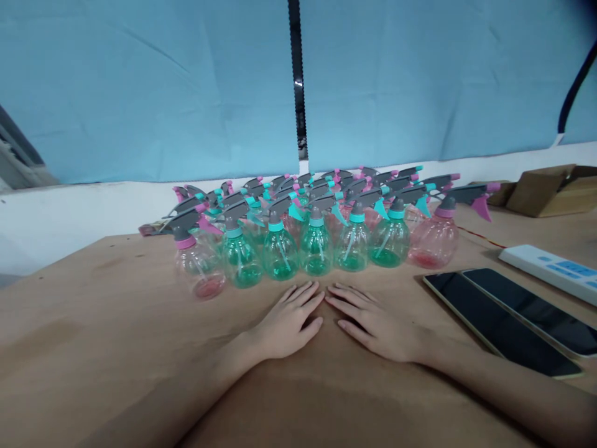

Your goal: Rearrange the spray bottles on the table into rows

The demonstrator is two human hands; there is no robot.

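Observation:
My left hand (291, 320) lies flat on the wooden table (116, 348), fingers stretched out and slightly apart, holding nothing. Opposite it, my right hand (377, 320) rests flat too, also without anything in it. The fingertips of both hands point toward each other with a small gap between them. Just beyond them stand several rows of upright spray bottles with grey trigger heads. In the front row, a green spray bottle (317, 249) is nearest the hands. A pink spray bottle (198, 267) stands at the left end and another pink spray bottle (436, 239) at the right end. Rear bottles are partly hidden.
Two dark-screened phones lie side by side at the right, a nearer phone (499, 323) and a farther phone (536, 311). Behind them is a white power strip (550, 264). An open cardboard box (550, 190) sits at the back right. A blue cloth (186, 87) covers the wall.

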